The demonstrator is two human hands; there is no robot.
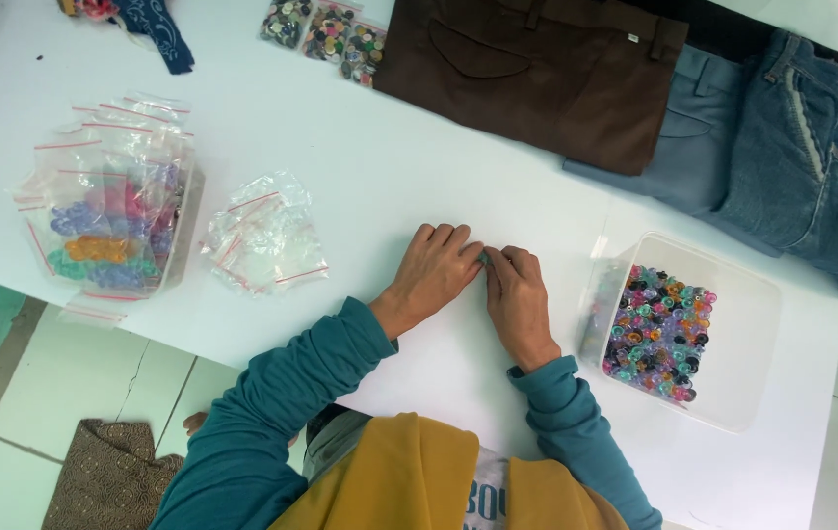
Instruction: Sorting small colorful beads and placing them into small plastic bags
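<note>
My left hand (436, 272) and my right hand (517, 299) lie close together on the white table (370, 167), fingertips meeting. Between the fingertips a small teal thing (483, 257) shows, most of it hidden; both hands pinch or press it. What it is cannot be made out. A clear plastic tub (743, 324) with several coloured beads or buttons (659, 332) stands just right of my right hand. A loose heap of small clear zip bags (262, 236) lies left of my left hand.
A clear box (115, 211) with filled bags of coloured buttons sits at the left. Bags of mixed buttons (331, 34) lie at the far edge. Folded brown trousers (537, 69) and blue jeans (792, 147) lie at the back right. Dark blue cloth (154, 29) lies far left.
</note>
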